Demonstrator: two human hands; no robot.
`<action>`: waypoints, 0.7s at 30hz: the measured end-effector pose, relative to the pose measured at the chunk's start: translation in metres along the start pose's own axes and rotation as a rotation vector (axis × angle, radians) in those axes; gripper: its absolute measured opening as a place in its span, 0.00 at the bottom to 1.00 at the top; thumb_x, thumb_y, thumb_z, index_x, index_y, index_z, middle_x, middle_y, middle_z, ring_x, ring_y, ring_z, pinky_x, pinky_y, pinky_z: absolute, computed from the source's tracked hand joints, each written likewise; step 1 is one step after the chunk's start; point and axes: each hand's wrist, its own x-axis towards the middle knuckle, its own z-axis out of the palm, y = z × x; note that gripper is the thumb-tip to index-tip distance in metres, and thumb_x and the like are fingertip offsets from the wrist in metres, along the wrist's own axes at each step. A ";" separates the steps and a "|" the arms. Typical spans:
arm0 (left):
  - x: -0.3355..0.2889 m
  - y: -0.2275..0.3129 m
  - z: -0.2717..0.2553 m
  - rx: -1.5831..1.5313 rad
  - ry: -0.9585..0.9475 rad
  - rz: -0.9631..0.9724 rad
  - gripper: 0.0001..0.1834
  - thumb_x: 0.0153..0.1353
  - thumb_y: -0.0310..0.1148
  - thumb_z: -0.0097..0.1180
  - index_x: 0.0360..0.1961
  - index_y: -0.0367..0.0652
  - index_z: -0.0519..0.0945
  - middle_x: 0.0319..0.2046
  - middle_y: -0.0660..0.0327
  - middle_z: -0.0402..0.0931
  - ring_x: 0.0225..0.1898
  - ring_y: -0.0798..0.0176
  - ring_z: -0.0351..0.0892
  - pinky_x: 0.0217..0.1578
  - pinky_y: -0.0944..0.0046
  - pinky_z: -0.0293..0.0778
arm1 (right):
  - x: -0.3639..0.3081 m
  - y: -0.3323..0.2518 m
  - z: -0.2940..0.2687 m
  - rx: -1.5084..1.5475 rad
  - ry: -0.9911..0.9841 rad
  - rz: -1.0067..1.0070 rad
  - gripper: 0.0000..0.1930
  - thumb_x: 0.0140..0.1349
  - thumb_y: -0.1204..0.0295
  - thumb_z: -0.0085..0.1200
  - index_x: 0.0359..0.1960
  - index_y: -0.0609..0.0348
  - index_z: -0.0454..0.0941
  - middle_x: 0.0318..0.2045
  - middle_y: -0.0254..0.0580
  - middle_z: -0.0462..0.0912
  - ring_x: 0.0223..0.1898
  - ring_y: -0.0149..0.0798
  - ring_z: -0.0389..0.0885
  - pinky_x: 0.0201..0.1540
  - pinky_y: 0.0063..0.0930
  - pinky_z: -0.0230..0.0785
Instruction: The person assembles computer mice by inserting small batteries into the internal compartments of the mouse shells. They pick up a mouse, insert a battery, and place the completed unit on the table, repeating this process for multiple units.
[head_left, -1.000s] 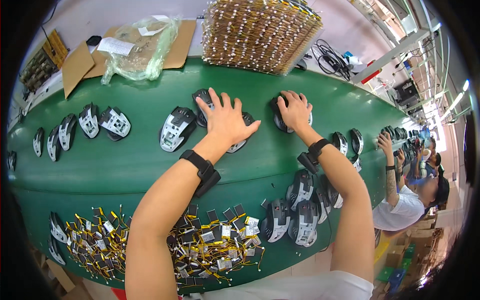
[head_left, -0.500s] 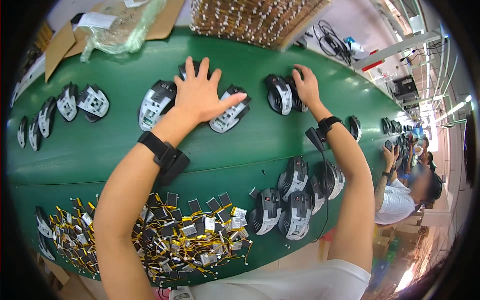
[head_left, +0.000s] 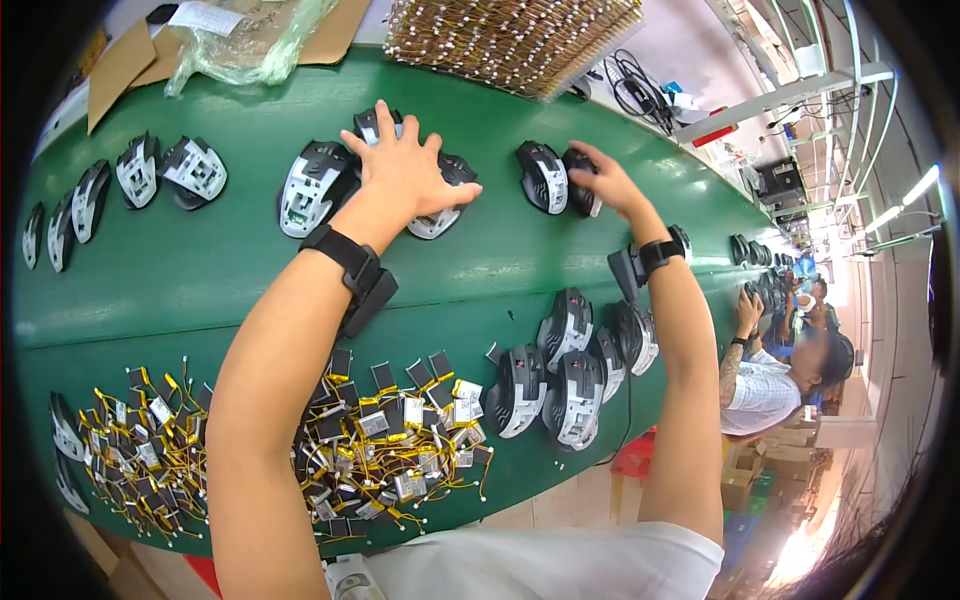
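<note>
My left hand (head_left: 405,175) spreads its fingers over a cluster of grey-and-black computer mice on the green work surface (head_left: 250,275). To its left lies a mouse with an open compartment (head_left: 313,190). Another mouse (head_left: 438,222) is partly hidden under the thumb side, and a third mouse (head_left: 370,122) shows beyond the fingertips. My right hand (head_left: 608,185) has its thumb and fingers bent around a dark mouse (head_left: 583,198). Just left of that stands a grey-and-black mouse (head_left: 545,180).
Many small wired battery packs (head_left: 400,440) are heaped near me. Several mice (head_left: 575,400) stand right of them, with more mice (head_left: 195,172) at far left. Cardboard (head_left: 120,75), clear plastic wrap (head_left: 250,50) and a wire-filled block (head_left: 510,40) lie behind. A co-worker (head_left: 765,385) sits at right.
The whole view has shifted slightly. My left hand sits further right over the mice, covering more of the right one. At my right hand, the gap between the two mice looks wider.
</note>
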 end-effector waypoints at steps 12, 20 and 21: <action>-0.066 -0.093 -0.009 -0.040 0.064 -0.083 0.54 0.46 0.80 0.49 0.66 0.52 0.72 0.76 0.52 0.41 0.75 0.32 0.27 0.60 0.13 0.37 | -0.003 -0.070 0.037 -0.077 0.084 0.060 0.47 0.49 0.43 0.66 0.68 0.55 0.67 0.62 0.59 0.72 0.62 0.52 0.73 0.63 0.43 0.65; -0.116 -0.210 -0.012 0.083 0.190 -0.105 0.49 0.51 0.78 0.47 0.64 0.54 0.74 0.76 0.60 0.45 0.75 0.35 0.33 0.64 0.18 0.36 | -0.006 -0.174 0.141 -0.234 0.133 -0.144 0.49 0.42 0.39 0.67 0.61 0.63 0.71 0.50 0.65 0.78 0.53 0.58 0.78 0.57 0.44 0.70; -0.121 -0.222 -0.012 0.077 0.202 -0.073 0.46 0.53 0.77 0.47 0.62 0.56 0.75 0.75 0.61 0.47 0.75 0.36 0.34 0.64 0.19 0.35 | -0.004 -0.191 0.156 -0.246 0.122 -0.170 0.49 0.43 0.39 0.67 0.61 0.63 0.71 0.50 0.65 0.78 0.52 0.58 0.78 0.57 0.44 0.71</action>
